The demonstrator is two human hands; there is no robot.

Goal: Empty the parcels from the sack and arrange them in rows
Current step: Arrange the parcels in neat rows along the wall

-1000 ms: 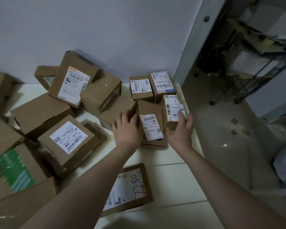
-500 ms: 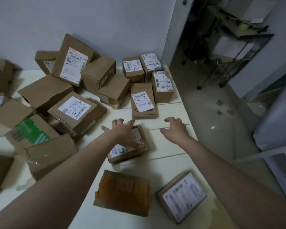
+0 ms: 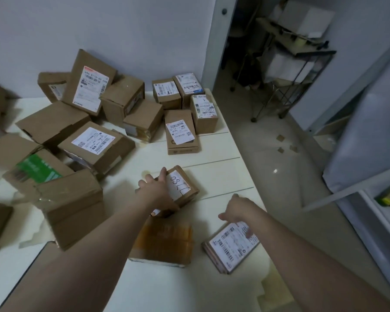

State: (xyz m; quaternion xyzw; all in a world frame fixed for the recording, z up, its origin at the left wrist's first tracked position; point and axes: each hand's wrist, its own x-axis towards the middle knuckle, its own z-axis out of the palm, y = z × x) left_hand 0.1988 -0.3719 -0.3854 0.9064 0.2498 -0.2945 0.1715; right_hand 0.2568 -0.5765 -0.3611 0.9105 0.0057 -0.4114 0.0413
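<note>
Pulling back from the small row (image 3: 182, 131) at the far end, my left grip (image 3: 158, 190) clamped the handwritten parcel (image 3: 183, 188) mid-bench (image 3: 214, 174); my right grip (image 3: 238, 211), fingers loose, touched the flat barcoded parcel (image 3: 231, 248). Next for the row, I reckoned.

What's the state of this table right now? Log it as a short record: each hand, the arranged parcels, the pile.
left hand: holds the handwritten-label parcel at its left edge
right hand: touches the flat barcode parcel
arranged parcels: four small boxes at the far right corner of the table, labels up
pile: loose boxes heaped on the left, unsorted
taped parcel: near edge, untouched
</note>
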